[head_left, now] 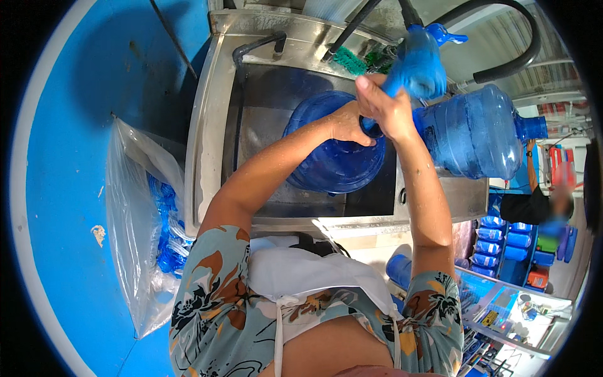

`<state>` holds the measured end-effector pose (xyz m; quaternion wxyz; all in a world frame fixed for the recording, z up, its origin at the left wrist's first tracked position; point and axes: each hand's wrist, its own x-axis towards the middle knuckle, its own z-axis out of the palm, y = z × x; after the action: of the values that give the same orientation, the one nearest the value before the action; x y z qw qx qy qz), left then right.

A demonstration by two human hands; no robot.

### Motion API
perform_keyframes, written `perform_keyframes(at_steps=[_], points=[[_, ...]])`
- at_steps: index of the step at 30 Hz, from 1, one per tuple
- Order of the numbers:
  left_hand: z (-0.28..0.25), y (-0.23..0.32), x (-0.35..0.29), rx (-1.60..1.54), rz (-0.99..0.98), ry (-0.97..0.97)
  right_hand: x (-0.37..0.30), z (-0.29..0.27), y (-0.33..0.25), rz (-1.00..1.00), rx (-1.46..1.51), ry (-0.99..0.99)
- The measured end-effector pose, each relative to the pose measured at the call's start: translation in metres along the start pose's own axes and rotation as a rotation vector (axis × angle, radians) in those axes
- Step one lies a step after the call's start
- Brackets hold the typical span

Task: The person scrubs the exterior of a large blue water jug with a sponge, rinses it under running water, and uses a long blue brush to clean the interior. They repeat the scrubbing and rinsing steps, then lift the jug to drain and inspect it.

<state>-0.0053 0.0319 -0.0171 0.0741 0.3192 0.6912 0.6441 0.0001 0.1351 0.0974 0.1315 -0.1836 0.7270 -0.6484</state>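
A large round blue water jug (342, 166) stands in the metal sink, its neck toward me. My left hand (352, 125) is closed round the jug's neck, partly covering its dark mouth. Just right of it and above, my right hand (386, 110) is closed, thumb up, on a bright blue thing (414, 66) blurred by motion, whose kind I cannot make out. Beside my right wrist a second clear-blue water jug (474, 132) lies on its side, its neck to the right.
The steel sink rim (207, 125) surrounds the jug. A black pipe (257, 45), green brush bristles (348, 60) and a black hose (534, 44) are at the back. A plastic bag (135, 232) of blue pieces hangs left. Shelved containers (490, 245) and another person (534, 204) are at right.
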Motion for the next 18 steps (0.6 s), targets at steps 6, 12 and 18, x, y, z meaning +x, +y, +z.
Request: perform_keyframes(at_steps=[6, 12, 18], points=[[-0.002, -0.003, 0.006, -0.007, -0.047, 0.016, -0.004, 0.01, 0.004, -0.375, 0.186, 0.22], [0.006, -0.013, 0.007, 0.031, 0.104, 0.087, -0.009, 0.001, -0.004, -0.291, -0.244, 0.109], [0.007, -0.007, 0.002, -0.063, 0.051, 0.165, -0.001, 0.003, 0.012, -0.193, 0.258, 0.247]])
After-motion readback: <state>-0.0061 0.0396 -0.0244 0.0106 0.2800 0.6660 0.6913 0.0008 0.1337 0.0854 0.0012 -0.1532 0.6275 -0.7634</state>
